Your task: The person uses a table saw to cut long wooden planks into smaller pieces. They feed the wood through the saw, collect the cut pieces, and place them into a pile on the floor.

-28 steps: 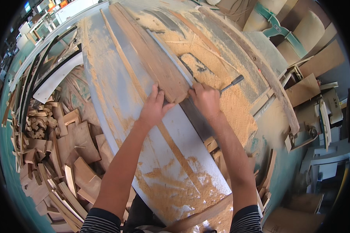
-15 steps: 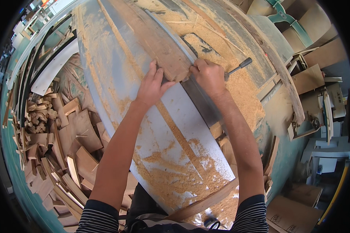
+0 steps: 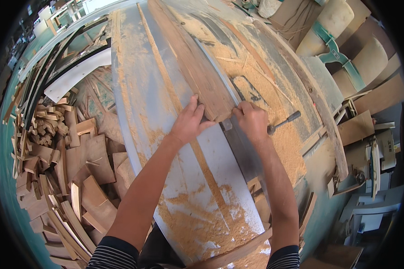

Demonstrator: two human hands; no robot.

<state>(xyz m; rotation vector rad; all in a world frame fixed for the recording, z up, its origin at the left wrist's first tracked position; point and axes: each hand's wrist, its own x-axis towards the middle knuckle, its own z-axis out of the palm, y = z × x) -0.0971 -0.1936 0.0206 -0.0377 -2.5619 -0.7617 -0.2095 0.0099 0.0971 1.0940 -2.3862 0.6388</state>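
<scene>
A long brown wooden board lies flat on the sawdust-strewn grey metal machine table, stretching away from me. My left hand is at its near left corner, fingers along the side and thumb by the end. At the near right corner my right hand has its fingers curled in against the board, beside a metal guide rail along the board's right side. The right fingertips are partly hidden. Just right of that hand, a dark-handled lever sticks out.
Offcuts are heaped left of the table. Sawdust covers the right side, where a long rough plank runs along the edge. A wooden strip crosses the table's near end. Sheets and panels lean farther right.
The view has shifted, so the table sits lower in it. Against the lever, both hands and the board have moved a little away from me. Both hands stay at the board's near end.
</scene>
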